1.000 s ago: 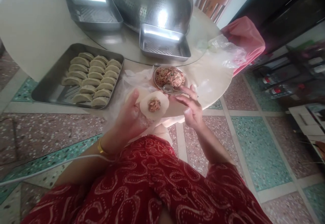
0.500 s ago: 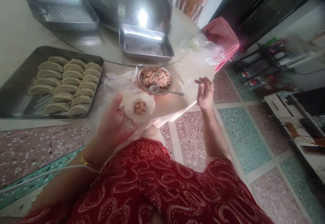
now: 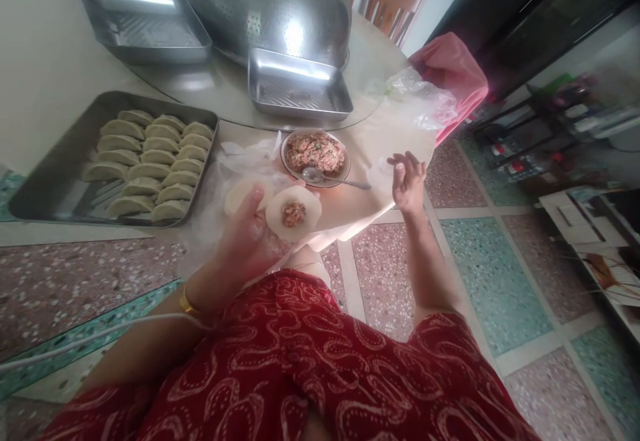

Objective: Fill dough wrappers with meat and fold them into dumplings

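Observation:
On the fingers of my left hand [image 3: 253,238] rests a round dumpling wrapper [image 3: 310,218], with a small mound of meat filling [image 3: 293,214] at its centre. The thumb stands up beside it. My right hand [image 3: 409,180] is raised over the table's right edge, fingers apart and holding nothing. A pale, translucent shape [image 3: 381,176] lies just left of it; I cannot make out what it is. Between the hands stands a bowl of minced filling [image 3: 315,151], a metal spoon [image 3: 340,180] leaning across its rim. More pale wrappers [image 3: 240,196] show behind the left thumb.
A metal tray [image 3: 55,194] at the left holds rows of folded dumplings [image 3: 145,188]. Two other metal trays, one at the back left [image 3: 150,28] and one nearer [image 3: 300,91], sit by a large perforated metal basin [image 3: 270,14]. Plastic bags [image 3: 423,98] lie by a pink cloth [image 3: 465,81].
The whole view has shifted, so the scene sits slightly further right. My left hand still carries the filled wrapper, and my right hand stays open in nearly the same pose.

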Available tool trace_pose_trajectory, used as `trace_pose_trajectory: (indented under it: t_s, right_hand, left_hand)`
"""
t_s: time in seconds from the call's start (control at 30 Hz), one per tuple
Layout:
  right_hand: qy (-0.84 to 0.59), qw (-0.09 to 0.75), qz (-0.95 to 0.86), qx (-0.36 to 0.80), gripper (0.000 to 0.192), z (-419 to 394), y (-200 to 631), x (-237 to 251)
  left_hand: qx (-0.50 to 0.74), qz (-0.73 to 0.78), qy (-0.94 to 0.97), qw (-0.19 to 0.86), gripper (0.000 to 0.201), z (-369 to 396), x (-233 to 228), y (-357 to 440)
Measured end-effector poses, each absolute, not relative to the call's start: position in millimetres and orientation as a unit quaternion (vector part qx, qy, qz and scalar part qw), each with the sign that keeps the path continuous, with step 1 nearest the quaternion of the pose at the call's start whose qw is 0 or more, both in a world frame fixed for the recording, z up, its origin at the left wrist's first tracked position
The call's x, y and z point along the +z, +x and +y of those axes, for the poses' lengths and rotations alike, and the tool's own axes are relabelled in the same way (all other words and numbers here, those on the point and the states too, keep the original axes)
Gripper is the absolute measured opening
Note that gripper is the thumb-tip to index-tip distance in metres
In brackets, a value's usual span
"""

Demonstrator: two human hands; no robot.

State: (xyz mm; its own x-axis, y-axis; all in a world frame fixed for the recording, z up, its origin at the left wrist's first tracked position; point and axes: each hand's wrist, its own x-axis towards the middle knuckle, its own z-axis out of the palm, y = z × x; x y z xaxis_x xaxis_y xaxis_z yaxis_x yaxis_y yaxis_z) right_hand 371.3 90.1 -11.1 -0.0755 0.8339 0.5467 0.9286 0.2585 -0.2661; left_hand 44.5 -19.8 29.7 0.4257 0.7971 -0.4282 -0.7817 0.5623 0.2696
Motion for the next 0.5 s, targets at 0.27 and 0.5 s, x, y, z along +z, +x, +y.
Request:
trace_pose_trajectory:
  t_s: [0.27,0.5]
  right_hand:
    - [-0.356,0.413,-0.826,0.145,0.049,27,260,31]
    - [-0.284,0.3,-0.894,0.172,0.05,27,213,25]
  left_hand:
    - [0.471,0.208,0.023,0.857,0.059,-22,20,50]
    - [0.462,0.151,0.013,0.874,0.063,-25,14,43]
